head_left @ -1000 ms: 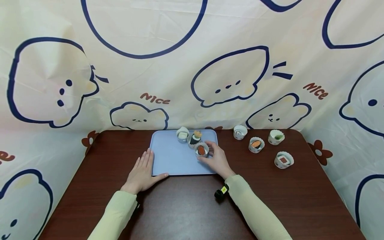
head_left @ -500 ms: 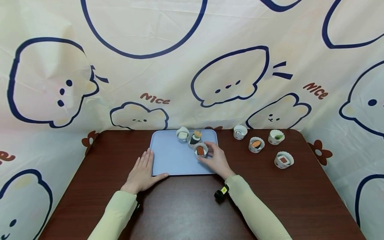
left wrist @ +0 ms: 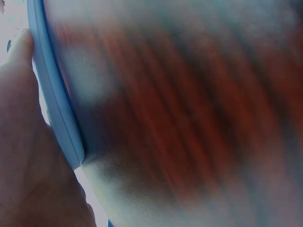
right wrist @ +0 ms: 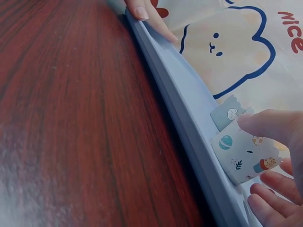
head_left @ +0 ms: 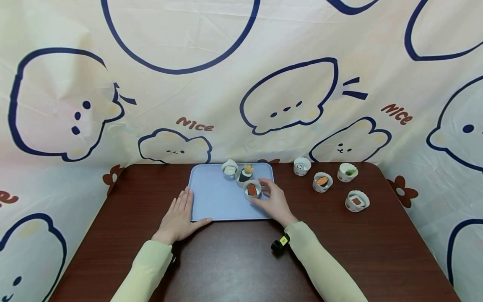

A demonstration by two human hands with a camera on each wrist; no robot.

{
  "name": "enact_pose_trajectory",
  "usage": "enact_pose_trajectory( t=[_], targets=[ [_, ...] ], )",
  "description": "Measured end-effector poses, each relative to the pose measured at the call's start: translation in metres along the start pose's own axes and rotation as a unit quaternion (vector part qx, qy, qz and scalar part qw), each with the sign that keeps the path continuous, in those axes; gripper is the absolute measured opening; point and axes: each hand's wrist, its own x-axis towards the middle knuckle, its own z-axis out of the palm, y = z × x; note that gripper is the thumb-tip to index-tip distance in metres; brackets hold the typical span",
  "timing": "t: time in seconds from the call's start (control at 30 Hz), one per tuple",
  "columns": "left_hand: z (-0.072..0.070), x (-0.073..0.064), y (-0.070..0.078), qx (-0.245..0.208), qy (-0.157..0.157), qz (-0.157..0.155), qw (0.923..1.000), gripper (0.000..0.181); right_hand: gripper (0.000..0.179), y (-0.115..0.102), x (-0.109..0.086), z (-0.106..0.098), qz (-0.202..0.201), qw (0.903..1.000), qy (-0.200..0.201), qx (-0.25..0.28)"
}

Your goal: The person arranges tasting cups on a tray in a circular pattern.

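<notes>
My right hand (head_left: 276, 204) curves its thumb and fingers around a patterned paper baking cup (head_left: 247, 193), which sits on the right part of a pale blue tray (head_left: 211, 197). Inside that cup lies a sushi piece with an orange-red topping. The right wrist view shows the thumb against the printed wall of the paper cup (right wrist: 241, 156). My left hand (head_left: 177, 220) lies with straight fingers along the tray's left edge, its thumb at the front corner. Just behind the held cup stands another cup (head_left: 241, 183) with dark-wrapped, yellow-topped sushi; a third cup (head_left: 229, 176) holds something white.
Right of the tray, several paper cups stand on the dark wooden table (head_left: 241, 260): one with a white roll (head_left: 302, 167), one with orange-topped sushi (head_left: 322, 182), one with something green (head_left: 347, 172), one with a white-and-brown piece (head_left: 357, 201). A cartoon-printed cloth (head_left: 226, 100) hangs behind.
The held paper cup has shifted slightly left on the tray, against the neighbouring cup, then stays there. My right wrist has turned a little; my left hand has kept its place.
</notes>
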Motion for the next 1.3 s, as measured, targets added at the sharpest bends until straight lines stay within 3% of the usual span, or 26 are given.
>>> enact_pose_trajectory(
  t=[0.33, 1.1, 1.3],
  targets=[
    [-0.008, -0.003, 0.005, 0.005, -0.01, -0.004, 0.9999, 0.12, 0.071, 0.002, -0.004, -0.005, -0.007, 0.9997, 0.015, 0.016],
    [-0.002, -0.001, 0.001, -0.014, 0.005, 0.004, 0.9999, 0.123, 0.075, 0.004, -0.011, -0.022, -0.008, 0.9995, 0.026, 0.019],
    [-0.001, 0.0, 0.0, -0.004, -0.005, 0.001, 1.0, 0.124, 0.074, 0.006, -0.015, -0.027, -0.001, 0.9993, 0.028, 0.024]
  ],
)
